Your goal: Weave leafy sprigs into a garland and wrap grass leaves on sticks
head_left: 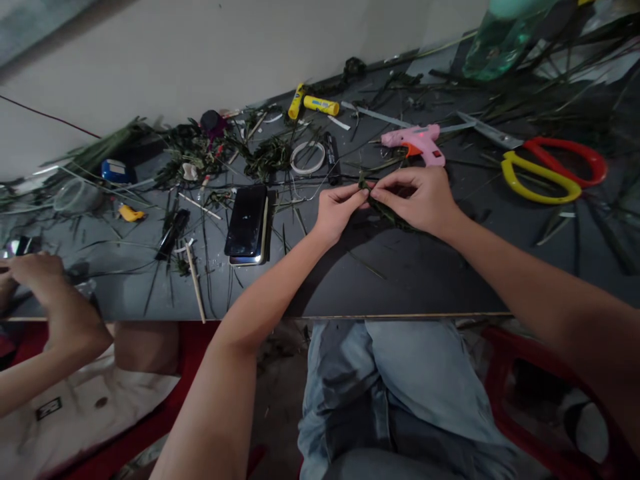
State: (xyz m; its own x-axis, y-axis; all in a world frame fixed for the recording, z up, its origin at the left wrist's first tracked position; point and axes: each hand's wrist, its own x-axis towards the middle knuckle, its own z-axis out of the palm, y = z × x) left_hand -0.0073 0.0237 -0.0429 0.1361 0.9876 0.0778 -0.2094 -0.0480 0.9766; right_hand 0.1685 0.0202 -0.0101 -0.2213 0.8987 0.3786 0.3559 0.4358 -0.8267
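Fingers (357, 199) of left hand (336, 211) and right hand (424, 199) clamp slender dark-green leaf strips (384, 211) near a pink plastic glue gun (419, 141).

No wording can be read for certain. The lying yellow tube (321, 105) bears print too small to read; the blue container (116, 171) has a pale label, also illegible. A dark patch (49, 409) on the pale clothing (75, 427) of a neighbouring person (75, 327) carries indecipherable marks.
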